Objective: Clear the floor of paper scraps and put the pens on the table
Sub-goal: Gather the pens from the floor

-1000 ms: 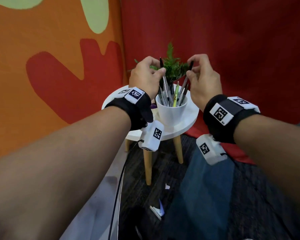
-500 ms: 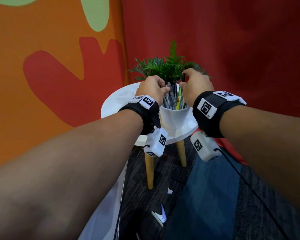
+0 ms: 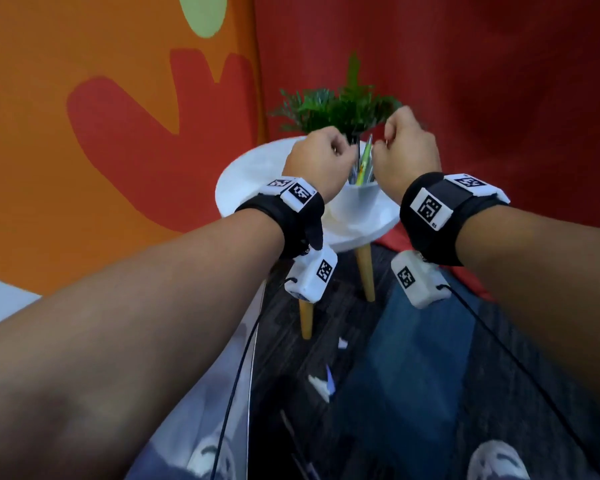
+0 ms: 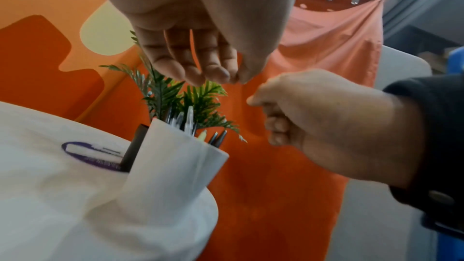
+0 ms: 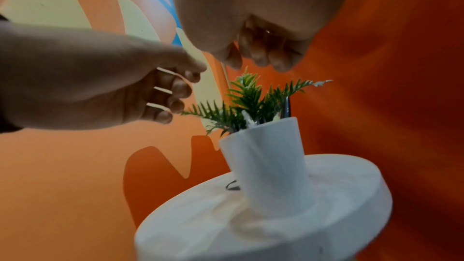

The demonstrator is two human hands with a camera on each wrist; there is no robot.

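Both hands, left hand (image 3: 321, 161) and right hand (image 3: 407, 152), hover loose-fingered, holding nothing, above cup (image 3: 359, 202) rim, pens (image 3: 363, 162) between

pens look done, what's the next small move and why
Probably lower a hand toward the paper scraps on the floor. The pens stand in the white cup on the table, and both hands hold nothing.

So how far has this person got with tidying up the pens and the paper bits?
The pens stand in the white cup on the round table, so that part looks done. The left hand and right hand hover above the cup, holding nothing. Left to do: paper scraps lie on the dark floor below the table.
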